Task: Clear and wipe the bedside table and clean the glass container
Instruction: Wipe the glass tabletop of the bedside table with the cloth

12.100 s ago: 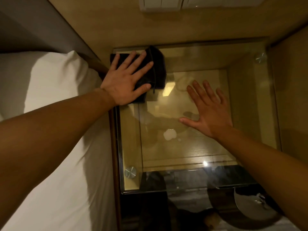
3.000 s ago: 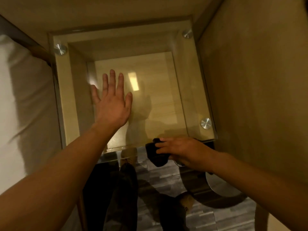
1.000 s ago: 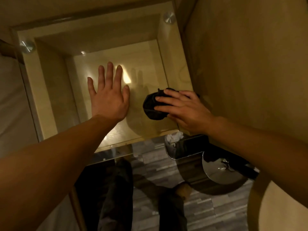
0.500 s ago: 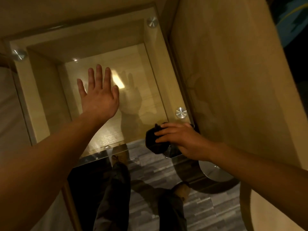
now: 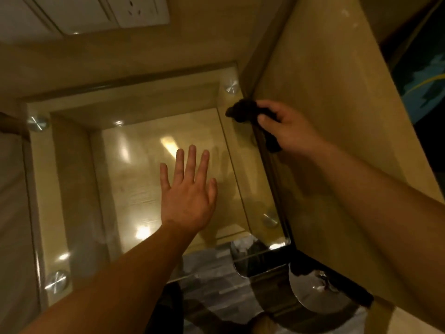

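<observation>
The bedside table has a clear glass top [image 5: 72, 189] held by round metal studs over a wooden box. My left hand [image 5: 189, 189] lies flat and spread on the middle of the glass, holding nothing. My right hand [image 5: 286, 127] grips a crumpled black cloth [image 5: 242, 112] against the glass's far right edge, just below the far right stud [image 5: 230, 86]. Part of the cloth hangs under my palm beside the wooden side panel.
A tall wooden panel [image 5: 337, 116] stands tight against the table's right side. White bedding [image 5: 12, 213] lies at the left. A wall socket plate [image 5: 142, 10] sits above the table. A metal bin [image 5: 313, 292] stands on the grey floor at lower right.
My right hand has carried the black cloth from the near right corner of the glass up along the right edge to the far right corner. My left hand stays flat on the glass.
</observation>
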